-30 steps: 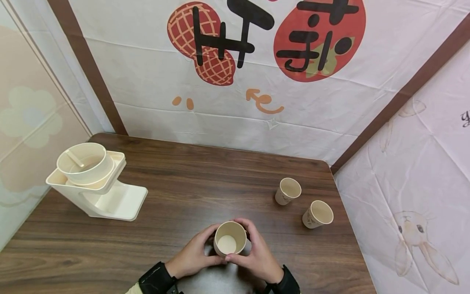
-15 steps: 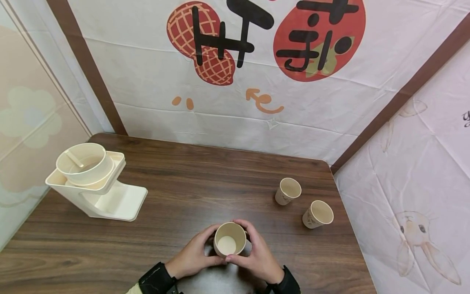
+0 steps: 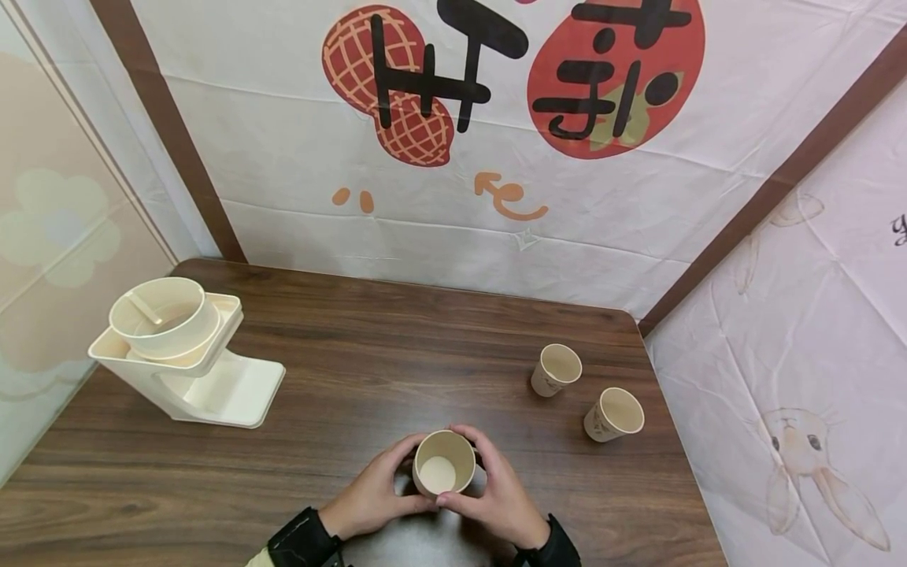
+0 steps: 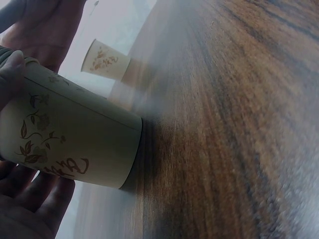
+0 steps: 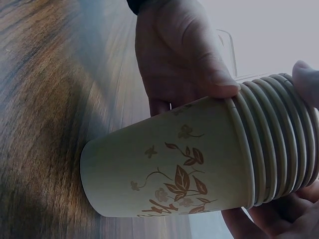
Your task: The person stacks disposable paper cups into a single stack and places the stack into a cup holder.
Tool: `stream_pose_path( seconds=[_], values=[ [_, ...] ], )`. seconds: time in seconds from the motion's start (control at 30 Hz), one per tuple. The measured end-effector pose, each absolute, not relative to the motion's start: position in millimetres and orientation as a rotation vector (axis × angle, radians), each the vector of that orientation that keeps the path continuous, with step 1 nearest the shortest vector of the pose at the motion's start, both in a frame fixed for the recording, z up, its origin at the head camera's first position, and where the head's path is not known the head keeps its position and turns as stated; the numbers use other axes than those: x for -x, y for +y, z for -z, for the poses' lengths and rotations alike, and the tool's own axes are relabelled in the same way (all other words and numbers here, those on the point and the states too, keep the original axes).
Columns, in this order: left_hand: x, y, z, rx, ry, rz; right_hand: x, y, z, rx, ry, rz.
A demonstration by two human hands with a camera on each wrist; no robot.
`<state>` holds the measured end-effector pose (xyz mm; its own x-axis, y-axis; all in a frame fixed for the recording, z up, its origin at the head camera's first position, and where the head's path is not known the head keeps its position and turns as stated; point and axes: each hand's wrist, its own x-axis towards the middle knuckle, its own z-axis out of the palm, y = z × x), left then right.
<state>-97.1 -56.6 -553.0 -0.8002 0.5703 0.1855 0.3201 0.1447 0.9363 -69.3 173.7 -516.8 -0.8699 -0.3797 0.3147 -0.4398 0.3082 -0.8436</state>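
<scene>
Both hands hold a nested stack of beige paper cups [image 3: 443, 465] near the front middle of the table. My left hand [image 3: 375, 492] curls round its left side, and my right hand [image 3: 499, 496] grips the opposite side, thumb near the front of the rim. In the right wrist view, several rolled rims of the stack [image 5: 199, 159] show one above another, with brown leaf and flower print on the lowest cup. The left wrist view has the base of the printed cup [image 4: 70, 124] right at the tabletop. Looking in from above, the top cup contains nothing.
Two separate paper cups, one farther back [image 3: 556, 370] and one nearer [image 3: 613, 415], stand upright at the right. A cream stand [image 3: 241, 390] at the left carries a white round tub [image 3: 177, 331] with a light stick inside. A printed cloth [image 3: 425, 244] hangs behind the wooden table [image 3: 354, 339].
</scene>
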Motion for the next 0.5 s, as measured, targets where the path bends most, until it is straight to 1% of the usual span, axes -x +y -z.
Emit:
stream_pose_path(
  seconds=[0.5],
  values=[
    [96.9,-56.5,552.1,-0.874,2.205,-1.729,67.6,174.2,515.6,-0.773,-2.513,-1.678]
  ],
)
